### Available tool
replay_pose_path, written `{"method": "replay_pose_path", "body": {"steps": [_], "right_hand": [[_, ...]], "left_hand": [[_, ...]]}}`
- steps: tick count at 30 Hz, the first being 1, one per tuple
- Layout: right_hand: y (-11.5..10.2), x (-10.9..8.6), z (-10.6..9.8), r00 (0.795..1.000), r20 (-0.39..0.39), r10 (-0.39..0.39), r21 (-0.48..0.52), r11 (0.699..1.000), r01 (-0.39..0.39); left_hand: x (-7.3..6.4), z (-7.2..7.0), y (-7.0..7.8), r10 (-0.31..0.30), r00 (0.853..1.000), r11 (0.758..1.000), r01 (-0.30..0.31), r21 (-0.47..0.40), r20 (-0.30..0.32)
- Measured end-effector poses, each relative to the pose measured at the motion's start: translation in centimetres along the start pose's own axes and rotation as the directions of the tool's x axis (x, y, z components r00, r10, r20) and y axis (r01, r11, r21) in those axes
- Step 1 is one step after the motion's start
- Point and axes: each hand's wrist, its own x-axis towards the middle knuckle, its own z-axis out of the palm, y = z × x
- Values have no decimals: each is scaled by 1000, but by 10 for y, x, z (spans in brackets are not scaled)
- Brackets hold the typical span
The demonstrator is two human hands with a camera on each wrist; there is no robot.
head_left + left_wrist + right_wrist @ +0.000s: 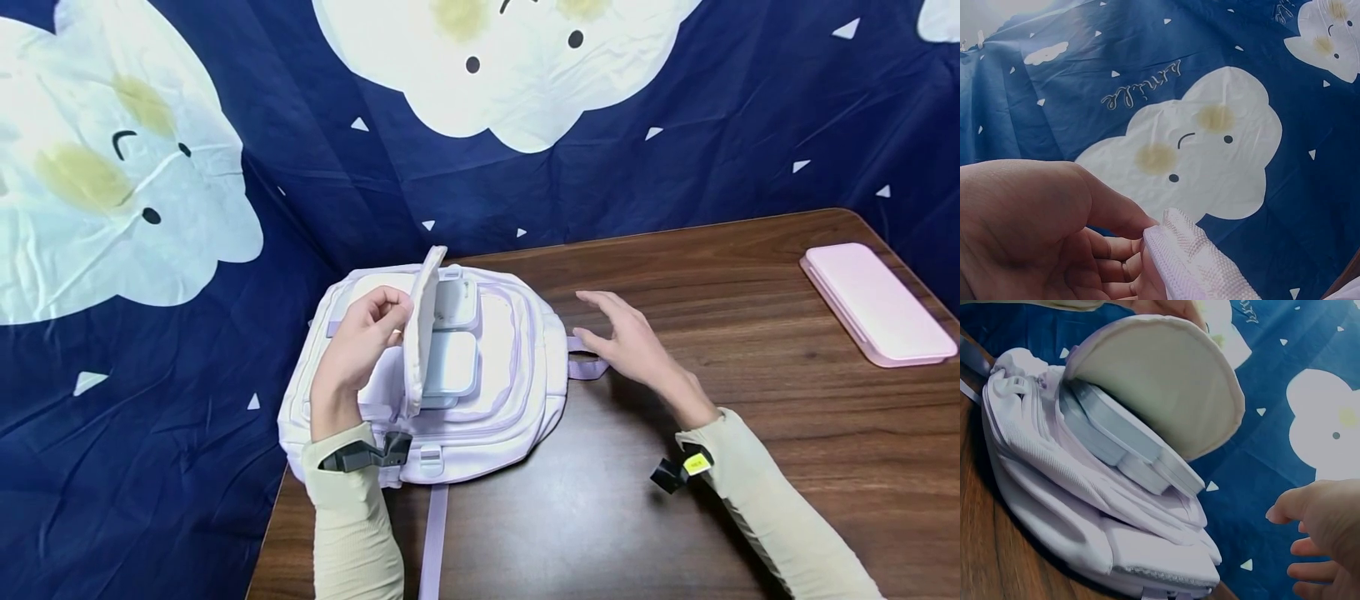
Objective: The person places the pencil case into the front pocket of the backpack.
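A pale lilac backpack (553,358) lies on the table with its front pocket flap (420,342) raised. My left hand (360,342) pinches the flap's edge between thumb and fingers; the left wrist view shows that pinch on the fabric edge (1172,256) up close. Inside the uncovered pocket sit two pale blue-grey boxes, a nearer one (452,362) and a farther one (455,304). Beyond the bag's right end, my right hand (633,342) hovers beside the carry loop (588,368), fingers spread and holding nothing. In the right wrist view the flap's cream lining (1166,381) stands over the boxes (1122,428).
On the right part of the brown wooden table (750,333) lies a pink flat case (877,304). A lilac strap (433,542) runs from the bag toward the front edge. Blue cloud-print cloth (300,83) hangs behind and to the left.
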Motion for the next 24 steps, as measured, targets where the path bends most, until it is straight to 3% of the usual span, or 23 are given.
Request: {"method": "replay_pose_path", "body": {"steps": [13,24], "right_hand": [[24,-12,-12,997,-58,44,-26,999,-45],[36,-16,-20,992,-123,32,-51,998,-38]], "left_hand": [[1,-1,0,-11,1000,1000,11,-4,6],[1,-1,0,-5,1000,1000,5,4,4]]}}
